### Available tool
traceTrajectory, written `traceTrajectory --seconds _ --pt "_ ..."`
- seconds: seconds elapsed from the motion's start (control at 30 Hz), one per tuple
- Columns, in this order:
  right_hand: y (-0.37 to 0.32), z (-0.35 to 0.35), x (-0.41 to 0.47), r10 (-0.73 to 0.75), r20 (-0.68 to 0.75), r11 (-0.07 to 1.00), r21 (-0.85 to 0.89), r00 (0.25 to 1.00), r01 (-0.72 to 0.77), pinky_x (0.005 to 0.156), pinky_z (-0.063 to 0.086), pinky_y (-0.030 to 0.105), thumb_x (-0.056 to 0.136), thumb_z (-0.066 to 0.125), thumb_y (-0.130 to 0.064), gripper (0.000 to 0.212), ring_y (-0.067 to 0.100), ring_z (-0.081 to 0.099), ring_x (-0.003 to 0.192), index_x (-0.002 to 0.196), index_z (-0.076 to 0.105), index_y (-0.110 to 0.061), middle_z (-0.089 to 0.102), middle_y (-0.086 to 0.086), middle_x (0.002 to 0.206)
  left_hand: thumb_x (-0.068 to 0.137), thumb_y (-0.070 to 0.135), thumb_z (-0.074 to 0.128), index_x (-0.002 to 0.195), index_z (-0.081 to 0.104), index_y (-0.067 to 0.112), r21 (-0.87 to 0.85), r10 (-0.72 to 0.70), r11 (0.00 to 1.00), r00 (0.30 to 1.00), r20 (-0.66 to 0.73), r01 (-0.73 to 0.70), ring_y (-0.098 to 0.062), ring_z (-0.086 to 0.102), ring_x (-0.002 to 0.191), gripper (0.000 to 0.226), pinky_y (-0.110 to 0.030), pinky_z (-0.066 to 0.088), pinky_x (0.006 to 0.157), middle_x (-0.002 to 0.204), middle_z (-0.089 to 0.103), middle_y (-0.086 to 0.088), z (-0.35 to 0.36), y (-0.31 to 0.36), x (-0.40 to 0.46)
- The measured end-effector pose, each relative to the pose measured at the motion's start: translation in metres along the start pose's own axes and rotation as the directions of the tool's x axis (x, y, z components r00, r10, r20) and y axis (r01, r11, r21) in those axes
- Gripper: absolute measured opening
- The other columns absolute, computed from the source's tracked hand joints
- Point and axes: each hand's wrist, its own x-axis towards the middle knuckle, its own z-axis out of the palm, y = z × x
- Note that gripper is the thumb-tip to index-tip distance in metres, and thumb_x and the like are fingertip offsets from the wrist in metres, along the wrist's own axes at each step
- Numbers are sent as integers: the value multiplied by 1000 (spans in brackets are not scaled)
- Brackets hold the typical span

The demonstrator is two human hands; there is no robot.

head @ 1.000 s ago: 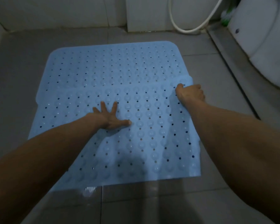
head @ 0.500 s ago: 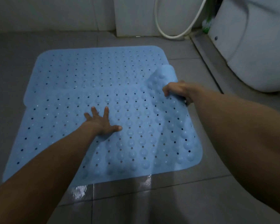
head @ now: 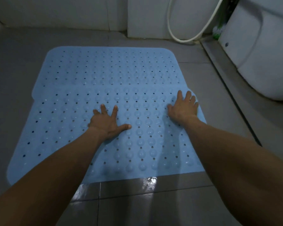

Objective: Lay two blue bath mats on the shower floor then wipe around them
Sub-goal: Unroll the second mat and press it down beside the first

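Note:
Two light blue bath mats with holes and round bumps lie flat on the grey tiled floor. The far mat [head: 111, 67] reaches toward the back wall. The near mat [head: 59, 128] overlaps the far mat's front edge. My left hand [head: 106, 123] presses flat on the middle of the near mat, fingers spread. My right hand [head: 183, 106] lies flat with spread fingers on that mat's far right corner. Neither hand holds anything.
A white toilet [head: 261, 51] stands at the right behind a raised floor strip [head: 230, 88]. A white hose [head: 191, 38] loops down the back wall. The wet tiles [head: 129, 201] in front of the mats shine. Bare floor lies left of the mats.
My right hand let go of the near mat's lifted right corner and now presses it flat. The left hand stayed pressed on the mat.

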Motion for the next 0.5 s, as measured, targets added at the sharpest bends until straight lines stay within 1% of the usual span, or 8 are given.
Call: traceTrajectory --seconds 0.07,0.1,0.13,0.17,0.2,0.23,0.33,0.5 --pt "-27 15 -6 -151 14 983 107 988 148 120 -3 57 97 28 -62 74 37 -9 151 158 1 -29 -11 11 165 78 86 13 154 9 30 -16 21 1000 981 -194 -25 -40 28 139 94 -52 33 107 158 18 -17 -5 -8 1" --pt "-41 23 -8 -219 12 969 123 976 216 119 -8 59 96 24 -66 72 35 -14 151 157 0 -35 -14 7 165 83 81 13 154 12 27 -40 15 999 955 -296 -28 -38 27 140 89 -52 29 111 157 22 -17 -5 -15 5" --pt "-53 31 -8 -274 17 955 126 962 269 117 -12 61 95 20 -69 71 34 -18 150 156 0 -40 -16 3 165 86 78 12 155 8 26 -43 16 999 932 -362 -34 -36 18 144 86 -54 17 117 159 15 -17 0 -23 11" --pt "-63 41 -8 -309 29 945 123 951 303 115 -14 64 94 16 -72 70 33 -21 149 155 -1 -43 -18 0 164 87 77 11 155 2 28 -30 31 998 924 -382 -46 -34 4 148 84 -55 2 118 161 3 -15 7 -33 17" --pt "-71 51 -8 -325 39 941 112 945 320 113 -15 66 92 13 -74 70 33 -23 149 155 -2 -46 -20 -2 164 87 77 10 154 -5 31 -27 49 998 931 -362 -63 -32 -8 148 82 -56 -8 117 162 -9 -11 17 -41 21" --pt "-76 62 -9 -327 31 942 91 944 324 112 -16 66 90 9 -76 71 33 -24 148 154 -4 -46 -22 -2 164 87 77 8 153 -9 34 -45 53 996 943 -328 -72 -29 -15 148 81 -57 -13 115 161 -17 -5 27 -48 24" --pt "-76 81 -12 -304 -54 951 44 951 306 112 -15 66 87 1 -79 74 32 -22 149 154 -7 -47 -21 -3 164 86 76 5 153 -8 38 -81 37 995 949 -313 -66 -24 -17 148 78 -58 -12 115 161 -19 3 43 -53 26" --pt "-74 82 -20 -284 -68 957 45 956 287 113 -15 65 87 1 -79 74 31 -20 150 154 -6 -47 -17 -4 165 88 75 5 153 -7 38 -102 46 991 942 -333 -84 -23 -18 148 76 -58 -10 115 161 -18 3 47 -54 20"
